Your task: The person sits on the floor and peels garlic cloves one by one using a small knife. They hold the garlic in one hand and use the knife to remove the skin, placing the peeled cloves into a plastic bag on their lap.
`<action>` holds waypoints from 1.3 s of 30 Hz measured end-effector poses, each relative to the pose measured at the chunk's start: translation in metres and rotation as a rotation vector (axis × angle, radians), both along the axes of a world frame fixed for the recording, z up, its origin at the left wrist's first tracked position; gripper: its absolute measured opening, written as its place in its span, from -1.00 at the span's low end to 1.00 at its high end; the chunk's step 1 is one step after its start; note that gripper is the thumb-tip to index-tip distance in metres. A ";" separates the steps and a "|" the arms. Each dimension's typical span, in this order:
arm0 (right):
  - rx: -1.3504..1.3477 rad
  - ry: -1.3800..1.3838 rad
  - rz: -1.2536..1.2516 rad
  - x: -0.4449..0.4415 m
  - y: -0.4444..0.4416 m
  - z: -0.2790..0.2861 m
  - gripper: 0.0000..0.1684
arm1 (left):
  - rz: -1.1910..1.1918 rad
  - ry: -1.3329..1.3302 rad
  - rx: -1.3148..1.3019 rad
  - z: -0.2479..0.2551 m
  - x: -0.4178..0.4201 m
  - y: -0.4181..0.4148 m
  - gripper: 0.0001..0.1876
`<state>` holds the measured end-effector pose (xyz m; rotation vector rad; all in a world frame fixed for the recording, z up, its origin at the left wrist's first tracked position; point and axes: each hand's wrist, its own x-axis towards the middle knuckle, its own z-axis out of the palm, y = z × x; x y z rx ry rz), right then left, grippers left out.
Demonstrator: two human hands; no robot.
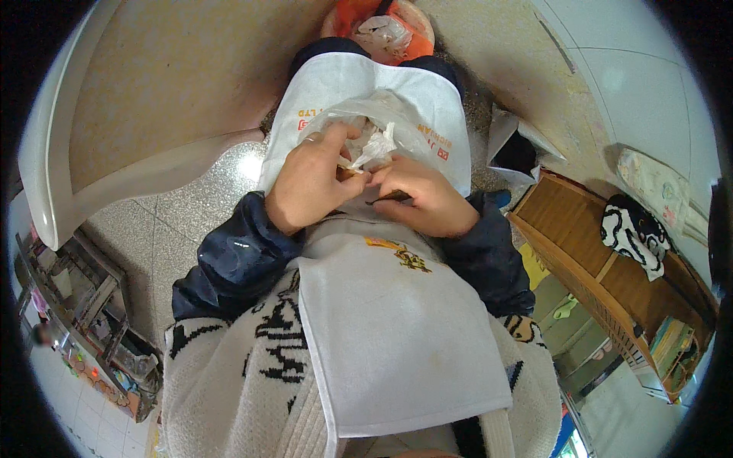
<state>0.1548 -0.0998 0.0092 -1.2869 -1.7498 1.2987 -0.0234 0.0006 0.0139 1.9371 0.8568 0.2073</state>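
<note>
A translucent plastic bag (389, 106) lies open on the lap, over a white apron (395, 332), with crumpled white tissue (379, 146) in its mouth. My left hand (318, 180) is at the bag's near left edge, its thumb and fingers closed around a small brownish piece. Close beside it, my right hand (424, 194) pinches the near edge of the pale material with thumb and finger. A thin dark brown object (394, 197) sticks out from under its curled fingers; what it is cannot be told. The fingertips of both hands nearly meet.
Beyond the knees stands a round bin (424, 23) with an orange liner. A wooden cabinet (578, 229) on the right bears a black-and-white cloth (633, 235). An open carton (515, 151) stands near it. A pale curved panel (172, 166) is at left, above a cluttered shelf (97, 297).
</note>
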 end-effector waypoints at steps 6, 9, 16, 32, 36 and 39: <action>0.072 0.213 -0.293 -0.004 0.004 0.013 -0.87 | -0.039 -0.066 0.016 0.006 0.004 0.001 -0.46; 0.018 0.239 -0.304 -0.008 0.011 0.010 -0.87 | -0.033 -0.140 -0.005 0.013 0.010 0.002 -0.46; -0.217 0.489 -0.491 -0.012 0.010 0.007 -0.85 | -0.040 -0.360 -0.478 0.006 0.001 0.004 -0.54; -0.407 0.898 -0.650 -0.035 0.004 0.000 -0.78 | 0.282 -0.393 -0.418 0.000 0.006 -0.009 -0.74; -0.459 0.921 -0.644 -0.028 0.002 0.003 -0.78 | 0.227 -0.404 -0.509 -0.004 0.002 -0.004 -0.74; -0.503 0.890 -0.645 -0.030 0.001 0.001 -0.83 | 0.275 -0.382 -0.741 0.000 0.001 -0.003 -0.74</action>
